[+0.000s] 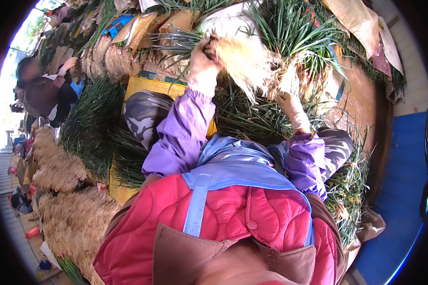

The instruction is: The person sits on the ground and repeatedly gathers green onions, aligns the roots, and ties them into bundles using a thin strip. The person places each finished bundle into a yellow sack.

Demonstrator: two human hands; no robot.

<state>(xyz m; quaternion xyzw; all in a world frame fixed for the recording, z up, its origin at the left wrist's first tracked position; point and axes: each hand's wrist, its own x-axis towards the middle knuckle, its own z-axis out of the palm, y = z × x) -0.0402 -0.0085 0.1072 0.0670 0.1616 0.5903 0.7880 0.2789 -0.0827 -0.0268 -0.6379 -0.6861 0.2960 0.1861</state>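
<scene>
My left hand (200,64), in a pale glove, is closed around a bunch of green onion-like plants (180,44). Its leaves point left, and its pale, shaggy roots (242,58) spread to the right. My right hand (290,107), also gloved, has its fingertips among the straw-coloured roots of the plants (290,76) on the right; its grip is partly hidden. Beyond it lies a heap of long green leaves (292,32). Loose green stalks (253,114) cover the space between my knees.
A yellow sack (153,86) lies by my left knee. Root-side-up bundles (78,221) and green leaves (89,131) are piled at left, where another person (46,92) bends over bundles. A blue panel (396,171) borders the right side. Cardboard pieces (356,25) lie upper right.
</scene>
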